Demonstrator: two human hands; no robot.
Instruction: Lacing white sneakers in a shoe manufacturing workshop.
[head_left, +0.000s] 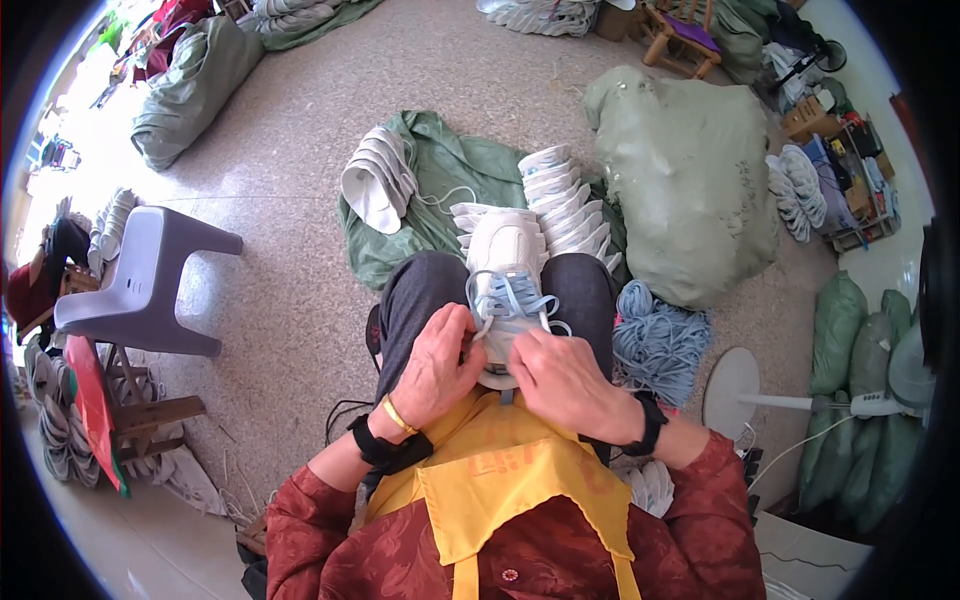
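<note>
A white shoe upper (pixel 503 243) lies between my knees, toe pointing away from me. Its light blue shoelace (pixel 514 296) crosses the front in several rows, with loose loops at the sides. My left hand (pixel 437 366) is closed at the left edge of the upper, thumb and fingers pinching the lace near the eyelets. On the opposite edge my right hand (pixel 567 381) is closed too, its curled fingertips at the lace and partly hidden. Beyond the toe, stacked white uppers (pixel 565 205) rest by a green cloth (pixel 440 165); another nested stack (pixel 380 180) lies on it.
Right of my knee is a pile of blue laces (pixel 660 345), below a bulky green sack (pixel 690 180). A grey plastic stool (pixel 150 285) stands left, near a wooden stool (pixel 150 415). A white fan (pixel 735 393) is at the right, beside rolled green sacks (pixel 850 340).
</note>
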